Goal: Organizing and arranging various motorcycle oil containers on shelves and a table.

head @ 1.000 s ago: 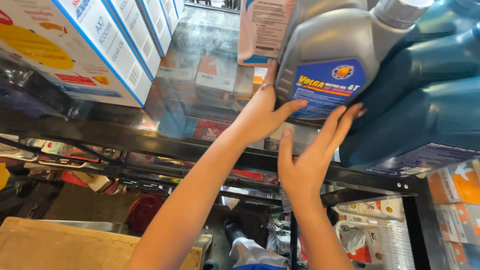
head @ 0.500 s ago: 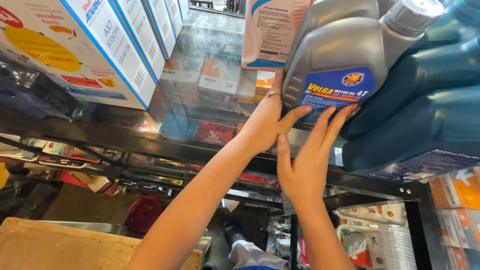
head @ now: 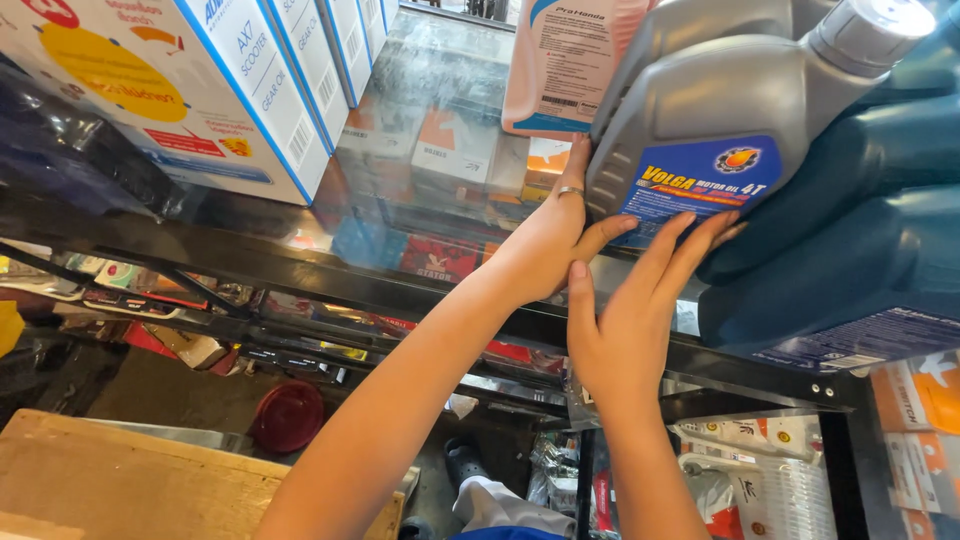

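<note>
Both my arms reach up from below to the glass shelf (head: 430,150). My left hand (head: 545,240) is turned palm toward the grey oil bottle (head: 700,110): its fingers run up along the bottle's ribbed left edge, a ring showing on one, and the thumb lies out along the bottom of the blue label. The hand is pressed flat there — spread, not wrapped around anything. My right hand (head: 625,320) sits just below and to the right, fingers straight and fanned, tips touching the lower edge of the same label; it too is open and only rests against the bottle. The heel of the left hand touches my right thumb.

The bottle stands at the shelf's front right, tilted, its silver cap toward the upper right. It is hemmed in — a pink-labelled bottle (head: 565,65) just beside it on the left and big dark-blue jugs (head: 850,230) touching it on the right. Left of my hands the glass lies bare as far as the row of white and blue boxes (head: 200,90). The black shelf frame (head: 300,270) crosses under my wrists.
</note>
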